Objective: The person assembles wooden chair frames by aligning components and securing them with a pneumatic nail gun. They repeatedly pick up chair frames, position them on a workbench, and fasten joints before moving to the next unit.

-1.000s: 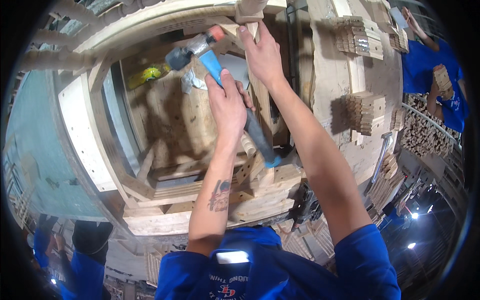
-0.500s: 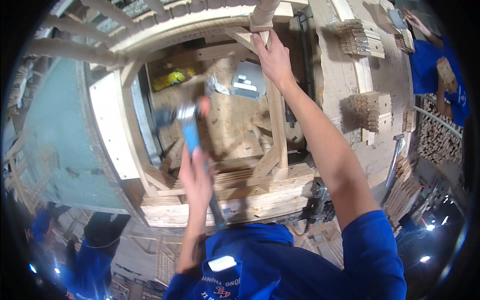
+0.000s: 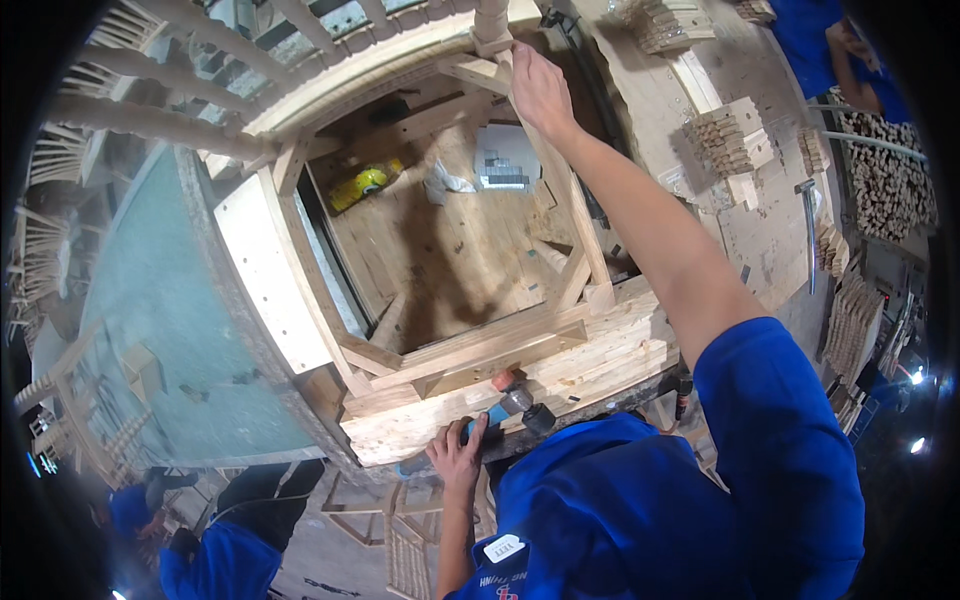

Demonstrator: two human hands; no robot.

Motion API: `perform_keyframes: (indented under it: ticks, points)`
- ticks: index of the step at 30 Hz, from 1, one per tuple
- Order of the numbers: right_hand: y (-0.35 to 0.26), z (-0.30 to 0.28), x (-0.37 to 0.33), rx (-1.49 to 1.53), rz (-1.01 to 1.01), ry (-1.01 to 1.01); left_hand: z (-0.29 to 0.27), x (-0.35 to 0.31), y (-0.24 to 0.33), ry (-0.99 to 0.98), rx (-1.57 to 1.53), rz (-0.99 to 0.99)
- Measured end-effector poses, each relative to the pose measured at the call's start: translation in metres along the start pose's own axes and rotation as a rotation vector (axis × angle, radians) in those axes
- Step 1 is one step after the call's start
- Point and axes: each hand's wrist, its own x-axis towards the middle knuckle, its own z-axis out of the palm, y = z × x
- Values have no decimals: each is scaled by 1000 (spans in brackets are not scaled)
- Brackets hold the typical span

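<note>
Low by the bench's front edge, my left hand (image 3: pixel 459 453) is closed round the blue handle of a mallet (image 3: pixel 517 401), whose head has one orange-red face and one black face. Stretched forward, my right hand (image 3: pixel 543 92) grips the far right corner of a pale wooden frame (image 3: pixel 310 270), beside a turned post (image 3: pixel 492 22); some of its fingers are hidden behind the wood. Diagonal braces cross the frame's corners. Through its opening show a yellow object (image 3: pixel 363 186), a crumpled white cloth or paper (image 3: pixel 446 183) and a grey case (image 3: pixel 505 165).
Turned spindles (image 3: pixel 160 75) extend from the frame at the far left. A greenish panel (image 3: pixel 170 350) lies left. Stacked wooden pieces (image 3: pixel 725 140) stand on the board at right, near a long-handled metal tool (image 3: pixel 808 225). Co-workers in blue are at lower left (image 3: pixel 225 560) and upper right (image 3: pixel 805 40).
The mallet has come down from above the frame's opening to the bench's front edge, with my left hand. My right hand still grips the same corner. The whole view has shifted and turned.
</note>
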Motion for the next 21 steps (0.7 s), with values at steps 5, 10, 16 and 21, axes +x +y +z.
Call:
perform_keyframes:
  ticks: [5,10,16,21]
  points:
    - [-9,-2,2,-136,3,76,-63,43,10,234,8,-53]
    - [-13,-4,0,-200,59,59,-93,244,24,387,-640,-294]
    - [-28,-2,3,-260,35,38,-32,518,32,104,-1773,-535]
    - [-21,-2,1,-254,25,42,-6,565,44,111,-1762,-537]
